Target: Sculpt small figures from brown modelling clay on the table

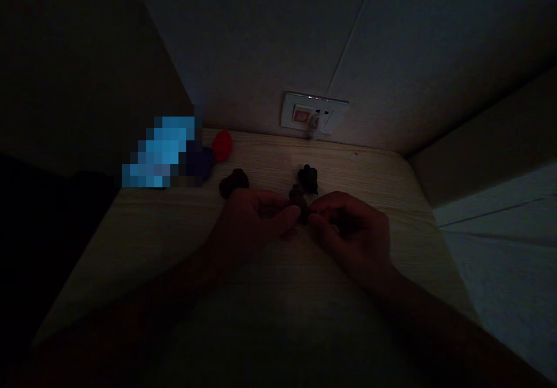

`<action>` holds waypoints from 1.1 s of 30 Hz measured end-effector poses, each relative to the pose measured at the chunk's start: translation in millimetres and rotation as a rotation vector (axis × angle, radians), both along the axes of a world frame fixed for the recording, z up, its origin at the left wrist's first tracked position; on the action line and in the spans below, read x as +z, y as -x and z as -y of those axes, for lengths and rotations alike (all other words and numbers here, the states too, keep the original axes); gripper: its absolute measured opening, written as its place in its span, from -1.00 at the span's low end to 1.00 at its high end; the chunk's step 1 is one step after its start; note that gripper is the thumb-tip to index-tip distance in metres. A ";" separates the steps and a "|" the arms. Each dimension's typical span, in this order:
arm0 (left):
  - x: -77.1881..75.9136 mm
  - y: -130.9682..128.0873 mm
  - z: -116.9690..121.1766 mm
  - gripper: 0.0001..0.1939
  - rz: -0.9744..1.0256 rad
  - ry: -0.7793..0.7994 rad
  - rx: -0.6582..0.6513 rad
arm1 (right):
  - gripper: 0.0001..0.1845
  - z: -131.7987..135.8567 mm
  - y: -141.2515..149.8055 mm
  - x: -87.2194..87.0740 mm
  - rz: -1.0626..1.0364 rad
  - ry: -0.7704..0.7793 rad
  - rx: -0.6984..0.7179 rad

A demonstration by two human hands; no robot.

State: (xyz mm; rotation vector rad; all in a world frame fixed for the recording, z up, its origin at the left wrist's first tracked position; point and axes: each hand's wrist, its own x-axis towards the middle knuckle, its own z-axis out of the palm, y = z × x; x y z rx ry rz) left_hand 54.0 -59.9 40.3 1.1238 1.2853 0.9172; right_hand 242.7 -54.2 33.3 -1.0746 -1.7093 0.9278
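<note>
In dim light, a small dark brown figure of rounded lumps (297, 200), which looks like modelling clay, is between my hands over the wooden tabletop. My left hand (255, 220) is closed on its left side, thumb pressed against it. From the right, my right hand (354, 228) pinches at the figure's lower right side with thumb and fingertips. Any small piece between those fingertips is too dark to make out. Just behind the figure lies a black lump (308, 178). A dark brown lump (234, 183) rests beyond my left hand. Below the figure, a reddish bit (289, 234) shows faintly.
A red lump (222, 145) and a dark purple lump (200, 163) lie at the back left, beside a bright, pixelated blue rectangle (161, 150). A socket plate (314, 112) with a plug is on the wall behind the wooden tabletop (278, 318). A pale panel stands to the right.
</note>
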 end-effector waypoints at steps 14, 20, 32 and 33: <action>0.6 1.5 -0.8 -0.87 -0.026 -0.021 -0.023 | -0.93 -0.4 0.5 3.4 0.022 0.032 -0.017; 0.3 0.7 1.0 -0.84 -0.016 -0.035 0.000 | -0.93 0.1 0.3 4.1 0.015 0.031 0.007; -0.1 -0.5 3.2 -0.84 -0.134 -0.117 0.025 | -0.92 0.8 -0.4 -3.8 -0.002 -0.013 0.061; -0.2 -0.6 3.1 -0.85 -0.141 -0.120 0.026 | -0.92 0.8 -0.2 -3.9 -0.005 -0.013 0.063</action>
